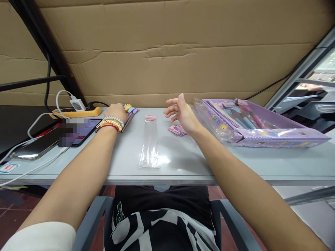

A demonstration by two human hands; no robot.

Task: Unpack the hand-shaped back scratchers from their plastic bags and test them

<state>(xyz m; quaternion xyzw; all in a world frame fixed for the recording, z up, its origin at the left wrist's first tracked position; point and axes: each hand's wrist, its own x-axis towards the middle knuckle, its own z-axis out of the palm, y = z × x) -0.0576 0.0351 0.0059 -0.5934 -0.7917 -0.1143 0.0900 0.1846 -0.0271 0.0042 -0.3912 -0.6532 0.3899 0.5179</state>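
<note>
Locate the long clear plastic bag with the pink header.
In the head view, the long clear plastic bag lies flat just left of centre on the pale grey table, between the left hand and the small pink printed cards.

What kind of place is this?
Probably a small-goods workstation, perhaps in a workshop or stockroom: a narrow pale table against a cardboard panel, with a clear plastic sleeve laid flat and a purple box holding pen-like items.

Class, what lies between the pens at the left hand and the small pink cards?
A clear plastic sleeve with a pink strip lies between the pens and the pink cards, in the head view.
</note>
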